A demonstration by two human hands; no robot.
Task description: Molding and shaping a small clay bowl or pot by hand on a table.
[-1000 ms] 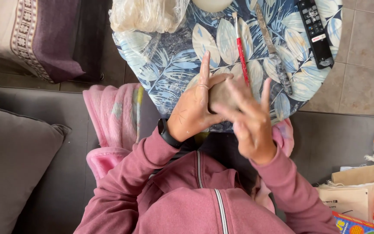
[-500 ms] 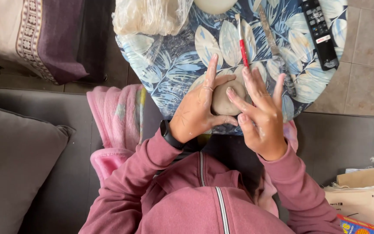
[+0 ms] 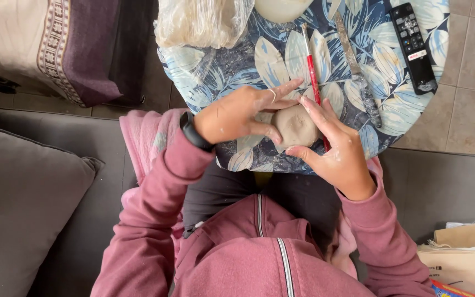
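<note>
A beige lump of clay (image 3: pixel 294 126) lies on the round leaf-patterned table (image 3: pixel 237 71) near its front edge. My left hand (image 3: pixel 237 113) presses on the lump's left side with thumb and fingers. My right hand (image 3: pixel 333 148) cups the lump's right and lower side, fingers spread along it. A red-handled tool (image 3: pixel 311 77) lies on the table just behind the lump, its lower end under my right fingers. Both sleeves are pink, and a black watch (image 3: pixel 192 131) sits on my left wrist.
A clear plastic bag of pale material (image 3: pixel 202 22) and a pale round lump (image 3: pixel 281 7) rest at the table's far edge. A clay-smeared knife (image 3: pixel 357 71) and a black remote (image 3: pixel 412 47) lie to the right. Grey sofa cushions (image 3: pixel 23 203) surround me; boxes (image 3: pixel 468 258) stand at right.
The clay was held up between both hands; now it rests on the table. Both hands came down and flattened around it, left hand shifting onto its left side.
</note>
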